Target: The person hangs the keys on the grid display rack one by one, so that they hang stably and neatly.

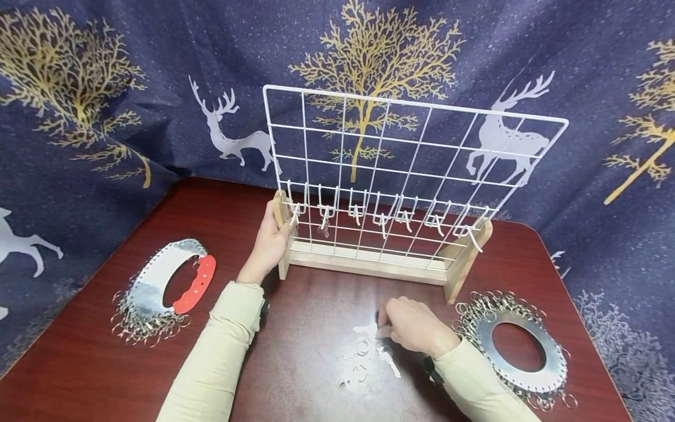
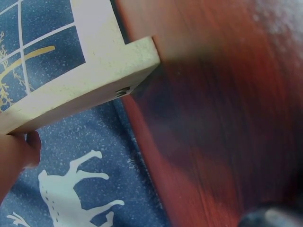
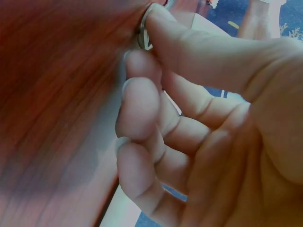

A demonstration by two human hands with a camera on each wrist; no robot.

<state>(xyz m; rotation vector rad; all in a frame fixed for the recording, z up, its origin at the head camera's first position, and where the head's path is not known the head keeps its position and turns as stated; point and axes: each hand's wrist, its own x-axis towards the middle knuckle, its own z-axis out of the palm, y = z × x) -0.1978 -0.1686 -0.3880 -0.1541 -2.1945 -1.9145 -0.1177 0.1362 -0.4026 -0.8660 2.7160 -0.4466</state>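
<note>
A white wire grid rack with wooden side supports and several hooks stands on the table. My left hand grips its left wooden support, thumb in front. From the second hook hangs a small key. Low over the table, my right hand pinches a metal ring between thumb and index finger, its other fingers curled in. Loose keys and a split ring lie in the glare around those fingertips.
At the left lies a metal plate with a red handle and many small rings along its edge. To the right, beside my forearm, is a round metal disc fringed with rings. A patterned cloth hangs behind the table.
</note>
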